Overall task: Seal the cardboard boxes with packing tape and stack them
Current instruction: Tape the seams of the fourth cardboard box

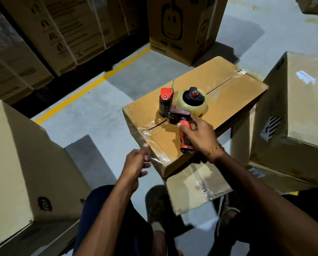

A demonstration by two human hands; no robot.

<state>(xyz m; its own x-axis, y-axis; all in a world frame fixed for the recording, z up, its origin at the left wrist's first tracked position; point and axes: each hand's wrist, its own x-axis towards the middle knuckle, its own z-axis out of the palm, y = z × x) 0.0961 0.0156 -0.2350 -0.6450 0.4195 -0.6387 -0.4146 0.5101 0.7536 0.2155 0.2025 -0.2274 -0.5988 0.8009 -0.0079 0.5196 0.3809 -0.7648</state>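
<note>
A brown cardboard box (219,84) stands in front of me, its top seam covered with clear tape. A red and black tape dispenser (180,111) with a roll of clear tape (191,103) lies on its top. My right hand (197,132) grips the dispenser's red handle. My left hand (136,163) hovers at the box's near left corner with loosely curled fingers, its thumb close to the taped edge, holding nothing that I can see. The taped box rests on another cardboard box (195,189) beneath it.
A large box (19,159) stands at my left, stacked boxes (293,111) at my right. An upright printed carton (182,28) is behind the taped box, and strapped cartons (52,34) line the far left beyond a yellow floor line (91,85). My legs are below.
</note>
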